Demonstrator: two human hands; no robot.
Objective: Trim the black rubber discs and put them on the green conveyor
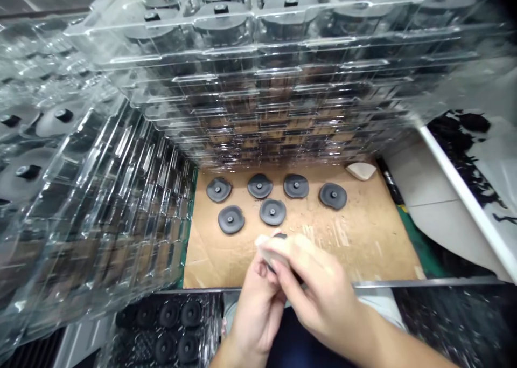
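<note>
Both sets of fingers [291,256] close together over a small dark disc [280,236], held just above the near edge of the worktop. My left hand [254,303] pinches it from below, and my right hand [323,298] curls over the top. Only a sliver of the disc shows. I cannot tell whether the pale patch at the fingertips is a wipe or simply a blurred fingertip.

Judging by its six grey twins [272,212], laid in two loose rows just beyond on the cardboard sheet [363,238], the disc looks light, thin and rubbery. It seems likely to flex rather than break. I judge the rim the best place to grip, since each disc has a raised nub in the middle.

A pale wedge [361,171] and a black marker [390,182] lie at the sheet's far right. A low tray of black discs [173,325] sits near left, cut off by the bottom of the frame.

Stacks of clear trays rise at the far side [283,88] and on the left [92,195]. Glare and layering hide most of what they hold, apart from the capped parts in the top layers. Black scraps [464,136] at far right are hard to make out.
</note>
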